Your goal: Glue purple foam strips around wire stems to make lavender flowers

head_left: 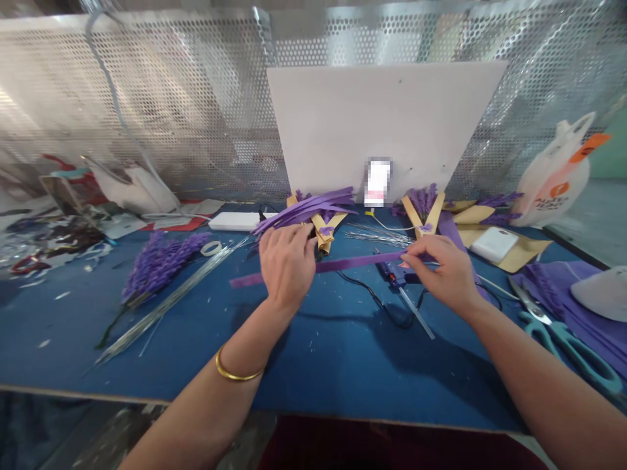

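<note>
A long purple strip (pixel 353 262) stretches between my two hands above the blue table. My left hand (pixel 288 264), with a gold bangle at the wrist, is closed around it, and a short end sticks out to the left. The fingertips of my right hand (pixel 441 267) pinch the other end. Behind my left hand lies a bundle of purple strips (pixel 313 203), partly over a paper-wrapped purple flower bunch (pixel 327 230). A glue gun (pixel 394 274) with a clear glue stick lies just below the strip, near my right hand.
Purple flower stems (pixel 159 264) and thin wires (pixel 181 297) lie at the left. Teal-handled scissors (pixel 563 333) and purple sheets (pixel 582 307) are at the right. A lit phone (pixel 378 183) leans on a white board (pixel 392 117). Another wrapped bunch (pixel 425 212) stands beside it.
</note>
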